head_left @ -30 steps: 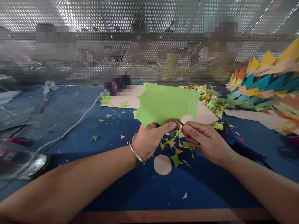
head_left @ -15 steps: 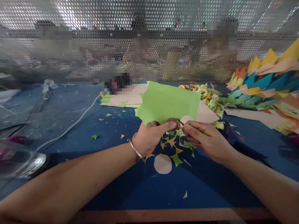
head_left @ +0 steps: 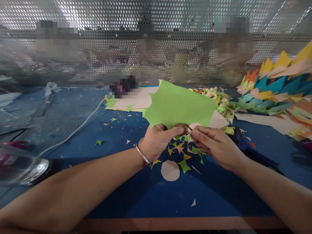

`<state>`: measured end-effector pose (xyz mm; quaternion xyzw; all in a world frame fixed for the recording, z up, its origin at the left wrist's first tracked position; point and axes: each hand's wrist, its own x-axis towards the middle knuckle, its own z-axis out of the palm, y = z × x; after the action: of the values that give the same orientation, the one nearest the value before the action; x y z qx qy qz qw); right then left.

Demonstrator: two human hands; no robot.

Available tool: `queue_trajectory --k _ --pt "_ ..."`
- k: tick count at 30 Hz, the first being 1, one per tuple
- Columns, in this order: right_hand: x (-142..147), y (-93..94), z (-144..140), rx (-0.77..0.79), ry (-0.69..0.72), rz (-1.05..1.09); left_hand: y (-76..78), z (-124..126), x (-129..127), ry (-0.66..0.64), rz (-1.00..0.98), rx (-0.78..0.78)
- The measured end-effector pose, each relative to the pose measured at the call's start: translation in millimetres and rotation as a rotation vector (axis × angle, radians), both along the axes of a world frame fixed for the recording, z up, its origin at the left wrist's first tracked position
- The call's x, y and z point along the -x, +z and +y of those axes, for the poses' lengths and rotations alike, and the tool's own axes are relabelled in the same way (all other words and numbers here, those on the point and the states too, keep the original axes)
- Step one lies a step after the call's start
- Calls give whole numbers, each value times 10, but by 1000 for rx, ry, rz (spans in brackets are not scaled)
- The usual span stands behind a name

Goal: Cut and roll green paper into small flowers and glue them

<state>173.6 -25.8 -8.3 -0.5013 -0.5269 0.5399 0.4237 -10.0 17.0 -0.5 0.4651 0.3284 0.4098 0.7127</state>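
Observation:
My left hand (head_left: 159,139), with a silver bangle at its wrist, is closed on the lower edge of a light green paper sheet (head_left: 181,104). The sheet's left edge is cut into curved notches and points. My right hand (head_left: 212,143) pinches a thin dark stick-like tool (head_left: 188,127), whose tip reaches the left thumb and fingertips. What that tip touches is hidden by my fingers. Below my hands lies a pale round paper piece (head_left: 170,170). Beside it are a green star-shaped scrap (head_left: 184,166) and several yellow and green offcuts.
Pale paper sheets (head_left: 134,98) lie behind my left hand. A heap of small curled paper pieces (head_left: 223,105) and stacked pointed colored papers (head_left: 275,89) stand right. A dark blue tool (head_left: 254,151) lies near my right wrist. Left are a white cord (head_left: 84,122) and clear container (head_left: 20,165).
The green sheet has shifted up and to the right and tilted clockwise, its right end swinging outward. Both hands stay almost in place.

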Motion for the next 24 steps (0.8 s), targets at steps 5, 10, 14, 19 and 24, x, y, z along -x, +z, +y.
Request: queue_trajectory --k 5,10,14,19,24 --pt "10 8 -4 25 -11 -16 8 2 -26 47 -36 -65" --pt "18 -13 -6 20 -49 -28 8 8 -20 52 6 -47" --pt "21 -30 -13 23 -90 -15 17 21 -1 -9 33 -49" --pt "26 -25 -23 17 -122 -7 25 24 4 -29 29 -53" --pt "0 -38 -12 42 -142 -17 19 30 -15 13 8 -38"
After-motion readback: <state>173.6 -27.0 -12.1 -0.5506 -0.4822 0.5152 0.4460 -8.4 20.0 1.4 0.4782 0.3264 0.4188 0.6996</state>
